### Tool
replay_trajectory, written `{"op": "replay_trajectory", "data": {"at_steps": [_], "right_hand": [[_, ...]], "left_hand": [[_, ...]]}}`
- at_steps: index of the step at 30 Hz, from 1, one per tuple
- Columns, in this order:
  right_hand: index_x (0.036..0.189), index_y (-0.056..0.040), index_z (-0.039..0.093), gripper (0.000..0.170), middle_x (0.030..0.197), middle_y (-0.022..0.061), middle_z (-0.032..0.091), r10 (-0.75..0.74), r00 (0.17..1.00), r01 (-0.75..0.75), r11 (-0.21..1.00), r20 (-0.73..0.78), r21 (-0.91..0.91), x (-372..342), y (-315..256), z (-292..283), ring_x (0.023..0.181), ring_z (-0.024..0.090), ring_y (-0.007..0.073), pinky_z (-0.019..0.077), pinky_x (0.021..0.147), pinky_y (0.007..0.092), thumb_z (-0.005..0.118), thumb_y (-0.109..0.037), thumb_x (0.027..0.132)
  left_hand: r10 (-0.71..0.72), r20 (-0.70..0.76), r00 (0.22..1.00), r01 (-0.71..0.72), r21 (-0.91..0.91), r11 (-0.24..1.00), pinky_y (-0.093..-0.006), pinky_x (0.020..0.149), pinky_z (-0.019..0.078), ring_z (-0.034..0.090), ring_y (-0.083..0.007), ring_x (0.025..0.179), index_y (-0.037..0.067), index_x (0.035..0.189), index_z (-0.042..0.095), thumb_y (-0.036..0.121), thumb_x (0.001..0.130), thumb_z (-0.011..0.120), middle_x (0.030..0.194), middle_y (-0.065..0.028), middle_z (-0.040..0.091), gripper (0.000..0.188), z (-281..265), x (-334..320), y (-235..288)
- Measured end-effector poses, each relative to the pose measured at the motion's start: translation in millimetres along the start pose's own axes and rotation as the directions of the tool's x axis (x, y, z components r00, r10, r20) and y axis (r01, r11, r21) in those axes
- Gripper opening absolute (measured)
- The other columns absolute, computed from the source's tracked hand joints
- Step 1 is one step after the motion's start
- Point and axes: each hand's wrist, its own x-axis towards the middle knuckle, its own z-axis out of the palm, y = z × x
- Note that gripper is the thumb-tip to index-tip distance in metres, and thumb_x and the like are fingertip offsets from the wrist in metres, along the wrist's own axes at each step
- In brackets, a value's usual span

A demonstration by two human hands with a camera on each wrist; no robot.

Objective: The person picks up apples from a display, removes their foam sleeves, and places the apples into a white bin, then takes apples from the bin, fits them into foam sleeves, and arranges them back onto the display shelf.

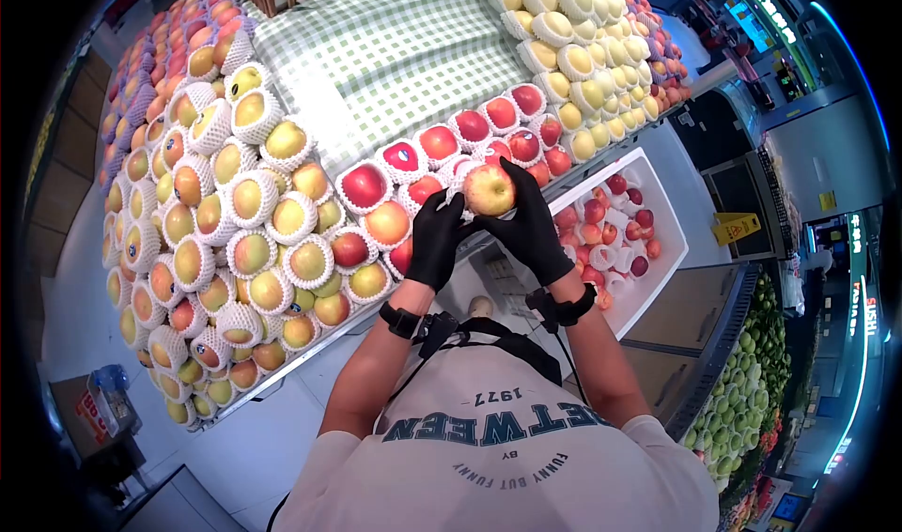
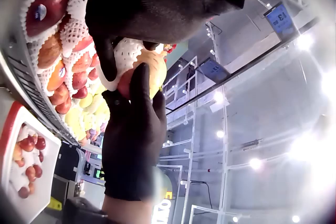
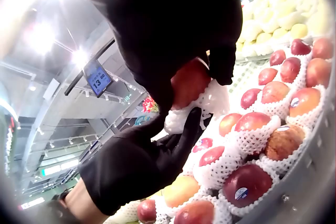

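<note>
Both hands wear black gloves and meet around a red-and-yellow apple [image 1: 489,191] held up over the front edge of the fruit display. My right hand [image 1: 528,220] grips the apple, its thumb lying along the fruit in the left wrist view. A white foam net sleeve [image 2: 126,58] covers part of the apple. Fingers of my left hand [image 1: 438,241] hold that foam net at the apple's side. From the right wrist, the apple's red side [image 3: 190,83] shows above the net [image 3: 202,107], with the left hand [image 3: 139,155] below it.
Netted red apples [image 1: 365,185] line the display's front row, beside a checked cloth [image 1: 395,53]. Yellow-green netted fruit [image 1: 249,199] is piled left, pale yellow fruit [image 1: 578,58] at the back right. A white foam box [image 1: 648,292] with loose red fruit stands right of the hands.
</note>
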Motion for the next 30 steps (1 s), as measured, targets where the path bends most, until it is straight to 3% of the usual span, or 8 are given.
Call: {"op": "replay_trajectory", "data": {"at_steps": [4,6,9,11,16,23,24,30], "right_hand": [[0.131,0.0007,0.042,0.085,0.122,0.0197,0.052,0.086,0.993,-0.092,0.993,-0.087,-0.073,-10.3,16.8,-20.5,0.112,0.052,0.0356,0.0426,0.096,0.0408,0.086,-0.016,0.060],[0.131,-0.0010,0.042,0.084,0.120,0.0167,0.052,0.065,0.994,-0.073,0.994,-0.091,-0.083,-14.7,27.8,-35.4,0.113,0.053,0.0315,0.0440,0.095,0.0383,0.086,-0.015,0.061],[0.129,-0.0029,0.044,0.080,0.117,0.0145,0.054,0.052,0.991,-0.062,0.995,-0.127,-0.077,-21.9,38.5,-59.9,0.109,0.056,0.0284,0.0460,0.092,0.0366,0.086,-0.014,0.061],[0.128,-0.0034,0.045,0.078,0.117,0.0145,0.054,0.082,0.986,-0.084,0.996,-0.142,-0.010,-27.0,52.7,-77.6,0.108,0.056,0.0279,0.0464,0.091,0.0362,0.085,-0.014,0.062],[0.124,-0.0022,0.047,0.074,0.116,0.0158,0.055,0.175,0.976,-0.181,0.983,-0.133,-0.040,-48.9,93.0,-137.4,0.107,0.057,0.0304,0.0460,0.092,0.0382,0.085,-0.021,0.063],[0.130,-0.0031,0.046,0.078,0.117,0.0104,0.059,0.378,0.909,-0.350,0.921,-0.178,0.170,-102.6,169.0,-220.0,0.103,0.060,0.0192,0.0506,0.087,0.0317,0.085,-0.024,0.067],[0.131,-0.0029,0.046,0.076,0.116,0.0095,0.060,0.457,0.877,-0.403,0.867,-0.147,0.292,-111.8,177.8,-230.8,0.103,0.060,0.0177,0.0515,0.085,0.0306,0.084,-0.023,0.069],[0.132,-0.0026,0.046,0.069,0.118,0.0063,0.058,0.660,0.747,-0.397,0.539,-0.079,0.743,-154.4,209.9,-272.1,0.100,0.060,0.0139,0.0535,0.082,0.0270,0.081,-0.014,0.073]], "left_hand": [[-0.011,0.114,0.993,0.003,0.072,0.997,-0.0316,0.072,0.0558,0.058,-0.0164,0.083,-0.003,0.108,0.050,0.019,0.095,0.055,0.091,-0.0064,0.052,0.026,16.9,6.9,-20.0],[0.202,0.242,0.949,-0.266,0.271,0.925,-0.0335,0.074,0.0556,0.059,-0.0175,0.085,-0.003,0.107,0.051,0.019,0.096,0.055,0.095,-0.0073,0.054,0.026,23.0,9.5,-32.7],[0.209,0.283,0.936,-0.302,0.343,0.889,-0.0355,0.079,0.0542,0.060,-0.0188,0.093,-0.003,0.109,0.054,0.022,0.096,0.056,0.105,-0.0090,0.058,0.028,39.8,13.8,-49.0],[-0.030,0.177,0.984,0.002,0.156,0.988,-0.0351,0.080,0.0535,0.060,-0.0187,0.096,-0.002,0.110,0.055,0.024,0.096,0.056,0.107,-0.0092,0.059,0.030,62.9,13.2,-47.8],[-0.081,0.102,0.991,0.053,0.250,0.967,-0.0327,0.086,0.0507,0.060,-0.0175,0.103,0.000,0.119,0.055,0.026,0.096,0.055,0.115,-0.0085,0.060,0.035,82.6,19.5,-69.0],[-0.180,0.158,0.971,0.125,0.304,0.944,-0.0341,0.082,0.0539,0.060,-0.0185,0.104,0.001,0.112,0.056,0.016,0.095,0.053,0.108,-0.0086,0.059,0.022,97.9,28.2,-100.8],[-0.109,0.211,0.971,-0.009,0.492,0.871,-0.0294,0.072,0.0541,0.062,-0.0159,0.093,0.002,0.108,0.056,0.004,0.090,0.054,0.095,-0.0076,0.060,0.018,91.5,34.7,-113.9],[-0.188,0.280,0.941,-0.053,0.674,0.737,-0.0256,0.055,0.0446,0.058,-0.0119,0.065,0.006,0.103,0.059,0.022,0.091,0.050,0.083,-0.0042,0.063,0.022,116.3,41.1,-145.6]]}}
